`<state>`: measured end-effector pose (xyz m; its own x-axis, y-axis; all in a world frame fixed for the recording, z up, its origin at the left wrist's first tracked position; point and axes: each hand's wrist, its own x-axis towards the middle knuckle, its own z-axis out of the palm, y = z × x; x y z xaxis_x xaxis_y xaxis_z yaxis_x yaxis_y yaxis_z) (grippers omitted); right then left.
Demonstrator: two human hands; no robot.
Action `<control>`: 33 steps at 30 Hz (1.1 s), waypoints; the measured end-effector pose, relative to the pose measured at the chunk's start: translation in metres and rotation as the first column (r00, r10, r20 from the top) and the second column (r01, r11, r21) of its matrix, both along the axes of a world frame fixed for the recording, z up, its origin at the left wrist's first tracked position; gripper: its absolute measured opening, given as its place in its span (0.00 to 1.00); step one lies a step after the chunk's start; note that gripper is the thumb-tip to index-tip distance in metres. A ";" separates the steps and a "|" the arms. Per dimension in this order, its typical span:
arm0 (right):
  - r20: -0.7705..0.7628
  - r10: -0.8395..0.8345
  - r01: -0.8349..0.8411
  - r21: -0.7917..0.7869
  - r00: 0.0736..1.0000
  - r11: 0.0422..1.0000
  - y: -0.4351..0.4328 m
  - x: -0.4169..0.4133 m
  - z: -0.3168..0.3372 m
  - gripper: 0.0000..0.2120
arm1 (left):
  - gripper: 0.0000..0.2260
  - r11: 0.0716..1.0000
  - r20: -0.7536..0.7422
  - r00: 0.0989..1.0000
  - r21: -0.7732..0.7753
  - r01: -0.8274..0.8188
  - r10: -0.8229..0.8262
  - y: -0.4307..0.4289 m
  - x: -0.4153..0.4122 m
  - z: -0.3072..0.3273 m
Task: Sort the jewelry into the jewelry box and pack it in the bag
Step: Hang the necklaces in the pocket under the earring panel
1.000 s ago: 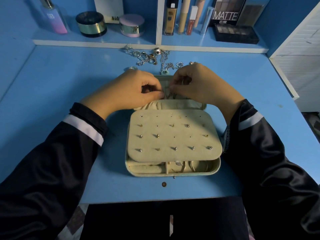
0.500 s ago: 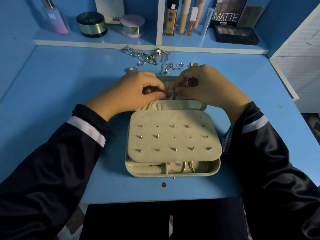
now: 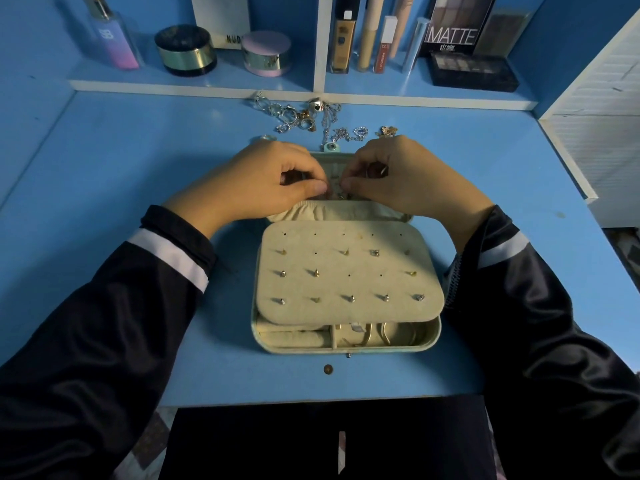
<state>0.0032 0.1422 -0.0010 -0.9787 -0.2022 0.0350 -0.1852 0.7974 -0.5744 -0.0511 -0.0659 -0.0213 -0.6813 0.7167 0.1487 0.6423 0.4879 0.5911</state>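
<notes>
The left hand (image 3: 270, 181) and right hand (image 3: 405, 178) meet knuckle to knuckle over the far half of the open box (image 3: 346, 348), each with fingers curled and thumb pressed to fingertips, pinching a small metal piece (image 3: 337, 195) that shows in the narrow gap between them; what kind of piece it is cannot be made out. Both wrists come from dark sleeves with a white band. The box lies in the middle of the blue worktop (image 3: 138, 174), its lid folded flat away from the person, with a gathered cloth pocket (image 3: 329, 213) just below the hands. A beige panel (image 3: 349, 271) covers most of the near half, with studs (image 3: 351, 298) pushed into many of its holes. Under the panel's near edge the tray shows rolls at the left and thin hoops (image 3: 381, 336) at the right. Loose jewelry (image 3: 298, 114) lies in a heap beyond the box, close to the shelf (image 3: 242, 84), and a ring (image 3: 266, 137) lies just past the left hand. A small brown disc (image 3: 328, 368) lies near the worktop's front edge. Bottles, jars and palettes stand on the shelf.
</notes>
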 end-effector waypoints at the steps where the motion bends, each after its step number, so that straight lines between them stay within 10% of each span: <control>1: -0.005 -0.007 0.007 0.010 1.000 1.000 0.000 -0.001 -0.001 0.04 | 0.04 1.000 -0.003 1.000 0.004 -0.008 0.008 0.000 0.000 0.000; 33: -0.099 0.053 -0.058 -0.044 0.994 0.997 0.004 0.002 -0.003 0.11 | 0.04 1.000 -0.014 1.000 -0.011 0.002 -0.003 -0.002 0.000 0.000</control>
<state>0.0052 0.1459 -0.0041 -0.9574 -0.2521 0.1406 -0.2856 0.7571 -0.5875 -0.0512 -0.0679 -0.0215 -0.6774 0.7201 0.1504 0.6518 0.4927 0.5765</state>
